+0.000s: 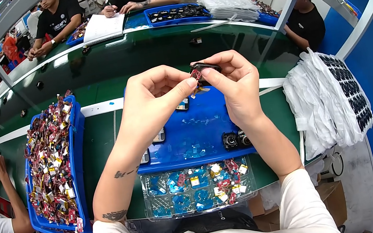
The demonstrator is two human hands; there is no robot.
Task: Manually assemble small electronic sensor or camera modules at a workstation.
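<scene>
My left hand [156, 99] and my right hand [235, 83] meet above a blue work mat [199, 134]. Together they pinch a small black oval part [205, 67] with a red circuit piece [196, 74] at its left end. My left thumb presses against the red piece; my right fingers curl over the black shell. Two small black round parts [234, 140] lie on the mat's near right. A clear compartment tray [194, 190] with small red and yellow pieces sits at the table's near edge.
A long blue bin [78, 150] heaped with red and gold pieces stands at my left. Stacked white bags of black parts [328, 101] lie at right. People sit across the green table [104, 76] with a blue tray [176, 14]; another person's arm [4, 198] is at far left.
</scene>
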